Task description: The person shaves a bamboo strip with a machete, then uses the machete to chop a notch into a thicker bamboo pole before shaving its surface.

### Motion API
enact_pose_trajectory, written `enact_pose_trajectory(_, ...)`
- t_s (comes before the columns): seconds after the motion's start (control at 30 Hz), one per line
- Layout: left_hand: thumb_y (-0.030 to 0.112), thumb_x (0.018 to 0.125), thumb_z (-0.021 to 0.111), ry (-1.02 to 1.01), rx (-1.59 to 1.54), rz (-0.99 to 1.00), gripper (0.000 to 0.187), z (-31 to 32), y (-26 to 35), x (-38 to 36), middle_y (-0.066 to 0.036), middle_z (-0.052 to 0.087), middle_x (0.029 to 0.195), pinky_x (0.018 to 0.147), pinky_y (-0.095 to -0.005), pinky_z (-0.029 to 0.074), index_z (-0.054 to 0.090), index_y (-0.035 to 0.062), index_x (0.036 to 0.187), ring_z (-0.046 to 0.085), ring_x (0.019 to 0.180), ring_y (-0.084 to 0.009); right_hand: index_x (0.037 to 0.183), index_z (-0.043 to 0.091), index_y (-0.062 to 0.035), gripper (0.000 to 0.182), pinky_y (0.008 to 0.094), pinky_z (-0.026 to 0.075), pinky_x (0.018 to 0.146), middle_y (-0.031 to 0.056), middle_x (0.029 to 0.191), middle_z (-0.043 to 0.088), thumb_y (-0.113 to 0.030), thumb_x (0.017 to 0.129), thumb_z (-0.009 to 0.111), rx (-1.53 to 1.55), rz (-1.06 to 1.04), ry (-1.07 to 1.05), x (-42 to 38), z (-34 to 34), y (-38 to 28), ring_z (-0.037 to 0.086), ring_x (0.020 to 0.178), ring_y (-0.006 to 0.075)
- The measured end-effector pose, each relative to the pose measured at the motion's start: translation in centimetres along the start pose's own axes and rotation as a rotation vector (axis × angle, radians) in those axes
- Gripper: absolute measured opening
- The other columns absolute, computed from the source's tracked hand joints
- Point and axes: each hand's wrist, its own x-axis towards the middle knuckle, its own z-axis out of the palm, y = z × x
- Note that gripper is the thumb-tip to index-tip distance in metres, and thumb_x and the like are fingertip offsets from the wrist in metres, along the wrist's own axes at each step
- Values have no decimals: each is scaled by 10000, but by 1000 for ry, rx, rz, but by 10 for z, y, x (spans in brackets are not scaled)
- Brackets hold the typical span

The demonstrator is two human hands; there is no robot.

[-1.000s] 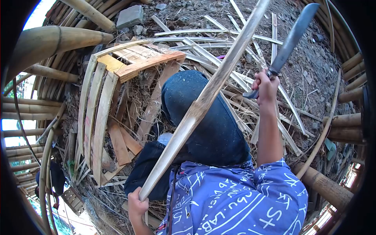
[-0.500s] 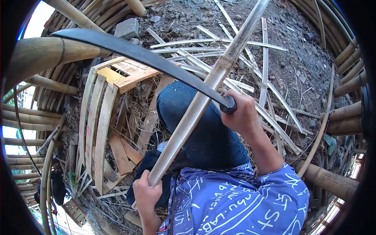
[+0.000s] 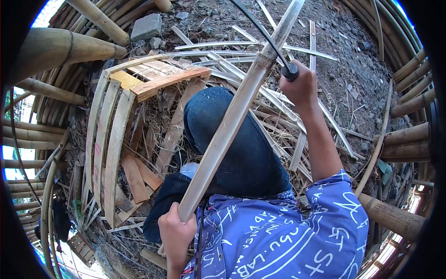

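My left hand (image 3: 177, 231) grips the near end of a split bamboo strip (image 3: 223, 135), its pale hollow inner face turned up. The strip slants across my raised knee toward the upper right, with a darker node near its far part. My right hand (image 3: 299, 86) is wrapped round the dark handle of a machete (image 3: 260, 29). The curved blade runs up and left from my fist, crossing over the strip near the node, its edge turned so that it looks narrow. The blade's tip runs out of the top of the view.
Several split bamboo strips (image 3: 312, 46) lie criss-crossed on the dirt ground ahead. A wooden crate (image 3: 114, 149) stands at the left, with loose boards beside it. A grey block (image 3: 146, 27) lies behind it. Thick bamboo poles (image 3: 60, 53) close in the left and right sides.
My right hand has moved up and forward along the strip. The machete has swung from pointing left to pointing up and away. My left hand keeps its hold with little movement.
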Motion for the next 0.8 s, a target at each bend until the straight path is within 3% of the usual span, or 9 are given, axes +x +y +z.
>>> enact_pose_trajectory(0.07, 43, 680, 611, 20, 22, 20, 123, 4, -1, 3, -232, 552, 615, 571, -446, 468, 535, -12, 759, 602, 651, -435, 727, 606, -47, 62, 437, 497, 535, 175, 618, 626, -101, 748, 626, -43, -24, 32, 2, -1, -5, 648, 581, 347)
enact_pose_trajectory(0.13, 49, 691, 639, 54, 54, 55, 143, 6, -1, 5, -230, 543, 595, 546, -445, 461, 509, -4, 719, 592, 621, -429, 742, 596, -38, 81, 453, 506, 561, 183, 606, 617, -111, 751, 630, 120, -41, -67, -18, -12, -26, 644, 585, 357)
enact_pose_trajectory(0.17, 55, 702, 666, 87, 84, 87, 192, 7, 0, 6, -227, 535, 576, 520, -444, 453, 483, 3, 679, 582, 592, -423, 758, 585, -41, 102, 456, 513, 582, 182, 611, 613, -111, 714, 646, 51, -20, -209, -29, -19, -38, 651, 615, 352)
enact_pose_trajectory(0.27, 64, 703, 682, 125, 219, 72, 217, -1, 4, 9, -215, 540, 571, 509, -445, 444, 473, 19, 664, 578, 572, -413, 771, 586, -65, 157, 447, 517, 604, 151, 632, 617, -129, 650, 665, -100, -202, -291, -43, -24, -47, 648, 634, 345)
enact_pose_trajectory(0.4, 89, 721, 697, 124, 195, 87, 242, 2, 11, 4, -202, 535, 559, 489, -444, 429, 471, 28, 660, 569, 550, -405, 776, 600, -63, 128, 445, 523, 617, 163, 651, 632, -133, 680, 646, -118, -11, -289, -31, -12, -35, 654, 651, 354)
enact_pose_trajectory(0.5, 186, 751, 751, 163, 110, 110, 338, 9, 14, 2, -191, 517, 540, 468, -432, 414, 468, 27, 660, 553, 522, -396, 785, 619, -32, 94, 463, 527, 644, 208, 682, 643, -104, 730, 595, -86, 85, -205, -24, -5, -33, 651, 684, 394)
enact_pose_trajectory(0.57, 333, 765, 772, 108, 143, 58, 447, 2, 21, 7, -183, 496, 521, 453, -420, 402, 462, 29, 658, 534, 496, -389, 784, 615, -24, 98, 476, 522, 644, 212, 667, 633, -92, 722, 581, -46, 55, -189, -30, -10, -42, 638, 674, 408)
enact_pose_trajectory(0.67, 427, 773, 743, 54, 187, 114, 499, -5, 28, 9, -178, 479, 508, 440, -409, 391, 461, 33, 657, 521, 480, -385, 744, 583, -18, 91, 472, 519, 630, 206, 648, 618, -84, 683, 591, 42, -40, -317, -52, -13, -55, 633, 649, 401)
enact_pose_trajectory(0.8, 442, 802, 710, 109, 208, 99, 500, -4, 33, 15, -176, 466, 499, 431, -412, 382, 453, 40, 656, 512, 473, -386, 733, 578, -37, 133, 462, 523, 615, 184, 640, 622, -119, 647, 638, -4, -73, -301, -55, -6, -46, 640, 640, 381)
